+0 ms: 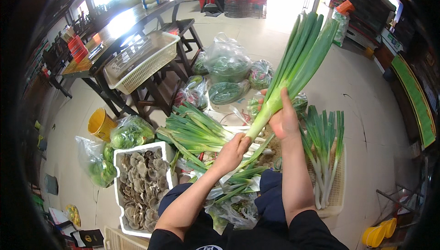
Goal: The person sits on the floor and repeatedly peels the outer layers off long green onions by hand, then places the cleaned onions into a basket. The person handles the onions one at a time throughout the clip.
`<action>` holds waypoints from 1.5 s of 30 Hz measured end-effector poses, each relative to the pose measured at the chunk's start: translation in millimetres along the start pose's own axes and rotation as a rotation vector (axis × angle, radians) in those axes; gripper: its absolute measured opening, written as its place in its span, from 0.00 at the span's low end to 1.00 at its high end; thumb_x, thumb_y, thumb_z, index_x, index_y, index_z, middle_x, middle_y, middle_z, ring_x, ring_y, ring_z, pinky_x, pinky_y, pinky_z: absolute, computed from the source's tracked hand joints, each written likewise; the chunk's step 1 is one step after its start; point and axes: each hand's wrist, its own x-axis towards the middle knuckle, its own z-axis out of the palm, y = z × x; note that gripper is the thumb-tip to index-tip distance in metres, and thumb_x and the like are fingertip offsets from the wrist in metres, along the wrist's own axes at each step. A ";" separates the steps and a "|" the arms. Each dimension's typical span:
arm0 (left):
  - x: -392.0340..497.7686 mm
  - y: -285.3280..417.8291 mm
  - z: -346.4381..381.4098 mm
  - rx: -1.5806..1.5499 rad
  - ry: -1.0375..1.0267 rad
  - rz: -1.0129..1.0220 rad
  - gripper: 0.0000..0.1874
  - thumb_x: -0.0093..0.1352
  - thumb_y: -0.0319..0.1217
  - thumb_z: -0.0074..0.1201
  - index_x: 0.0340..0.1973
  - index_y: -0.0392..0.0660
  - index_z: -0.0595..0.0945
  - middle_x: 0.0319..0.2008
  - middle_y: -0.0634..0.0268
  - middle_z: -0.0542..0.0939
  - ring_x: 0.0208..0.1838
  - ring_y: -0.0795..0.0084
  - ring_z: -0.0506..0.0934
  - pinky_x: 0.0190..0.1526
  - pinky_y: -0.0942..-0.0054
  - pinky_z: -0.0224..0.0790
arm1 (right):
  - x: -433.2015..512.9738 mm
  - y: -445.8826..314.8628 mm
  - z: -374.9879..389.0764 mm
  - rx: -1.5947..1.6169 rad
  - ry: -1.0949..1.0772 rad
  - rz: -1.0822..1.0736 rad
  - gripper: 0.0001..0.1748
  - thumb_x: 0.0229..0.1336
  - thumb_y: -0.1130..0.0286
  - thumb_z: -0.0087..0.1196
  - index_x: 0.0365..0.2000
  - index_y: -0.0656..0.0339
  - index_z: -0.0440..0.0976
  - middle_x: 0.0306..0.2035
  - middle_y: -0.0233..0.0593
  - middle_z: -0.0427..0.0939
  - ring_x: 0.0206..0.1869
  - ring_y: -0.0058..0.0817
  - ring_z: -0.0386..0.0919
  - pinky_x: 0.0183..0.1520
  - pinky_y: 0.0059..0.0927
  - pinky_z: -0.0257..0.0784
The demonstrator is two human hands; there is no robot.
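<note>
A large leek [275,100] slants upward across the view, its green leaves toward the doorway. My left hand [232,154] is closed around its lower white end. Higher up, my right hand [283,117] holds the pale stalk where the leaves spread, thumb in front and fingers behind. Beneath, a pile of leeks [196,131] lies on the floor, white ends pointing right. Loose green leaves [240,179] and a clear plastic bag [237,210] lie between my knees. To my right, several trimmed leeks [323,167] rest in a cream plastic basket [338,181].
A white foam box [118,198] of oyster mushrooms [142,184] stands at my left, near bagged lettuce [132,133] and a yellow bucket [101,124]. Bagged vegetables [227,64] sit ahead. A white basket [144,64] rests on stools beside a wooden table [120,23].
</note>
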 end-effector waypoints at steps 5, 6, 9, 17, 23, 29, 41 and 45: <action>17.6 10.5 1.5 0.129 0.270 0.182 0.22 0.74 0.37 0.47 0.58 0.36 0.69 0.44 0.46 0.79 0.46 0.52 0.79 0.48 0.61 0.70 | -6.6 39.0 18.5 0.013 0.133 0.118 0.21 0.67 0.54 0.51 0.46 0.63 0.69 0.42 0.39 0.74 0.42 0.28 0.74 0.48 0.36 0.71; 18.8 12.0 1.4 0.178 0.275 0.153 0.22 0.74 0.37 0.47 0.58 0.35 0.68 0.44 0.44 0.79 0.46 0.49 0.78 0.47 0.58 0.70 | -7.0 44.7 22.1 0.017 0.131 0.117 0.20 0.68 0.55 0.50 0.46 0.63 0.69 0.42 0.38 0.74 0.43 0.28 0.74 0.49 0.35 0.71; 21.3 12.5 -1.0 0.247 0.332 0.209 0.23 0.74 0.36 0.46 0.59 0.33 0.67 0.44 0.40 0.78 0.46 0.42 0.77 0.45 0.52 0.71 | -7.2 53.6 28.7 0.028 0.125 0.080 0.18 0.70 0.57 0.47 0.46 0.62 0.69 0.42 0.38 0.75 0.46 0.29 0.74 0.52 0.34 0.70; 18.7 11.9 -13.6 0.368 0.322 0.349 0.16 0.74 0.30 0.43 0.52 0.32 0.70 0.43 0.39 0.78 0.45 0.39 0.77 0.45 0.53 0.71 | -9.6 57.0 30.0 -0.090 0.107 -0.025 0.22 0.71 0.54 0.44 0.51 0.63 0.66 0.47 0.42 0.74 0.49 0.31 0.74 0.56 0.38 0.67; 15.0 20.8 -15.3 0.240 0.373 0.238 0.07 0.70 0.25 0.48 0.37 0.35 0.67 0.27 0.38 0.77 0.33 0.36 0.77 0.33 0.44 0.67 | -12.8 67.3 36.9 -0.273 0.107 -0.146 0.21 0.71 0.57 0.44 0.52 0.64 0.65 0.47 0.43 0.74 0.49 0.31 0.75 0.56 0.38 0.70; 25.1 -6.6 -26.1 0.182 0.408 0.031 0.08 0.69 0.29 0.47 0.34 0.36 0.70 0.25 0.45 0.75 0.30 0.48 0.77 0.34 0.59 0.69 | -15.6 68.0 36.3 -0.311 -0.027 -0.106 0.22 0.71 0.59 0.46 0.55 0.67 0.67 0.51 0.42 0.76 0.54 0.29 0.73 0.58 0.35 0.67; 22.3 -37.1 -15.2 -0.784 -0.019 -0.271 0.26 0.76 0.51 0.40 0.54 0.42 0.75 0.47 0.68 0.78 0.47 0.75 0.74 0.49 0.72 0.66 | -18.7 54.9 41.7 -0.138 -0.019 0.031 0.25 0.68 0.52 0.49 0.49 0.67 0.70 0.41 0.45 0.78 0.43 0.31 0.77 0.51 0.37 0.72; 30.3 -65.9 -16.6 -0.401 0.028 -0.437 0.22 0.72 0.50 0.48 0.41 0.43 0.82 0.34 0.64 0.82 0.34 0.72 0.78 0.38 0.67 0.70 | -17.1 46.2 36.9 -0.143 0.052 0.041 0.28 0.68 0.48 0.47 0.47 0.68 0.70 0.36 0.44 0.78 0.37 0.30 0.76 0.46 0.33 0.73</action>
